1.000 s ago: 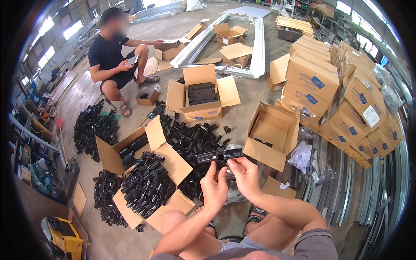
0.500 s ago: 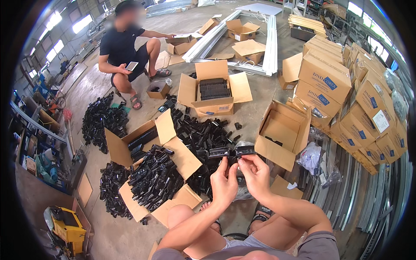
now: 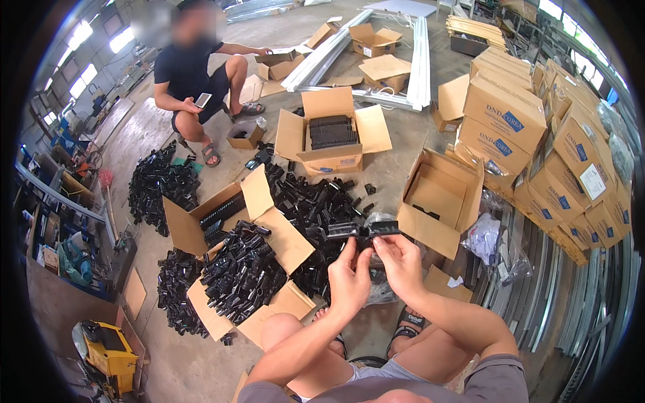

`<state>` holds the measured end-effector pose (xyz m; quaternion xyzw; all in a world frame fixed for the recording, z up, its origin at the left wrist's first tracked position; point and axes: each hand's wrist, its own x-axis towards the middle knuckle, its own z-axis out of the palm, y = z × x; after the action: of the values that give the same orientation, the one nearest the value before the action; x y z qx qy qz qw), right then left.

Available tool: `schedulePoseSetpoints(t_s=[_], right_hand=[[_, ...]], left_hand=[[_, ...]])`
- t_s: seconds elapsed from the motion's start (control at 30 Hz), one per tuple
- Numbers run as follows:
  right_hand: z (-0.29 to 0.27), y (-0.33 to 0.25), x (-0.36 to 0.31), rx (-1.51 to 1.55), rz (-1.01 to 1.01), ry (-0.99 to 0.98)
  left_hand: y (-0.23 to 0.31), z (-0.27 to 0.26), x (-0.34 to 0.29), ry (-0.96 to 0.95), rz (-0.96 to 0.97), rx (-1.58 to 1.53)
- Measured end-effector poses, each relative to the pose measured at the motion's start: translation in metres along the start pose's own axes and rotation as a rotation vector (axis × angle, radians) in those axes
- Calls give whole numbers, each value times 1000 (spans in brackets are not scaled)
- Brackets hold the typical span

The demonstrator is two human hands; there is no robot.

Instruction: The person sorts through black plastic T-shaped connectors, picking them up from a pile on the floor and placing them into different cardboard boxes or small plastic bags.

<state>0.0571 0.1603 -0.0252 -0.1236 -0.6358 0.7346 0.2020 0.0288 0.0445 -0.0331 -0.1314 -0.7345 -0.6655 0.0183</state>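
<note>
Two short black channel-shaped pieces are held end to end in front of me, over a heap of like parts. My left hand [image 3: 350, 272] pinches the left piece [image 3: 341, 230] from below between thumb and fingers. The right piece [image 3: 384, 228] is gripped the same way by my right hand [image 3: 400, 263]. Their inner ends meet or nearly meet in the middle; whether they are joined I cannot tell. Behind and left of my hands lies the loose heap of black parts [image 3: 312, 205]. A further pile [image 3: 245, 272] spills over the flaps of an open carton.
An open carton [image 3: 441, 232] with a few black pieces stands to the right. Another carton [image 3: 330, 161], packed with rows of black parts, is ahead. Closed cartons [image 3: 504, 127] are stacked at right beside long metal profiles [image 3: 537, 295]. A co-worker [image 3: 191, 80] squats far left, holding a phone.
My hands and the black pieces have shifted very slightly to the right, and the pieces are tilted a little differently. Both hands keep their grip.
</note>
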Motion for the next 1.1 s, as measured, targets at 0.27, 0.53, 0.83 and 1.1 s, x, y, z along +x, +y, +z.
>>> schedulePoseSetpoints(t_s=[0.27,0.53,0.83,1.1], right_hand=[[-7,-12,-2,-108,-3,-28],[-4,-26,2,-318,-299,7],[-9,-20,4,-283,-282,33],[-27,-29,12,229,7,-139]], left_hand=[[18,-17,16,-219,-400,-573],[19,-15,12,-332,-393,-637],[12,-11,10,-349,-337,-548],[12,-8,11,-226,-349,-491]])
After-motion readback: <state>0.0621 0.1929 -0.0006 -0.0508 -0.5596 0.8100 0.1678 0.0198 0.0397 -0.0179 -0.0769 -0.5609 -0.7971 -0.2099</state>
